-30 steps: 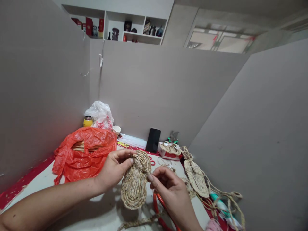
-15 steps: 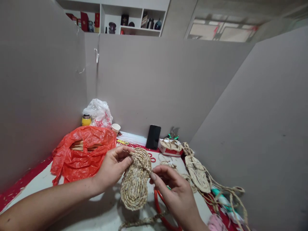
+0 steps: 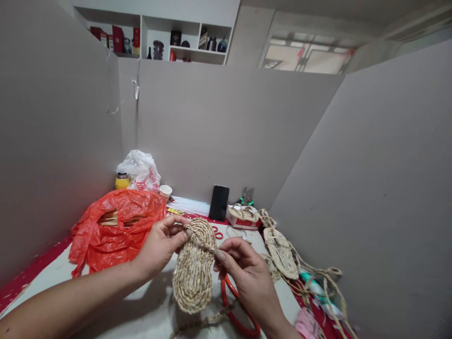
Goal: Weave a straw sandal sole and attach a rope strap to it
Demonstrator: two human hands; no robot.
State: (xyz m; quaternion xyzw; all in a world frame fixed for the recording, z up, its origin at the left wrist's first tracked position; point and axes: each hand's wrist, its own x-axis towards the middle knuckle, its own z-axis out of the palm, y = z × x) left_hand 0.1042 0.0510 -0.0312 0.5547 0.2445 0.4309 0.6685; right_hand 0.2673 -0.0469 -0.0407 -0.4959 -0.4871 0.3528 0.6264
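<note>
A woven straw sole [image 3: 193, 278], shaped like a shoe sole, is held up over the white table top. My left hand [image 3: 165, 242] pinches its upper left edge between thumb and fingers. At its right edge, my right hand [image 3: 243, 270] pinches a braided strand [image 3: 203, 242] that crosses the upper part of the sole. Under and beside my right hand lies a red-orange ring-shaped handle [image 3: 243, 325], partly hidden. A length of braided cord [image 3: 208, 321] trails across the table below the sole.
An open red plastic bag [image 3: 116, 249] with straw-coloured strips lies left. Behind stand a yellow jar [image 3: 122, 181], a paper cup [image 3: 165, 191] and a black phone [image 3: 219, 203]. Another sole [image 3: 281, 252], tangled cords and pink yarn [image 3: 306, 324] lie right. Grey partitions [image 3: 212, 127] surround the table.
The whole view has shifted slightly, so the background sits lower and further left. Both hands keep their grip on the sole and strand, with little other visible movement.
</note>
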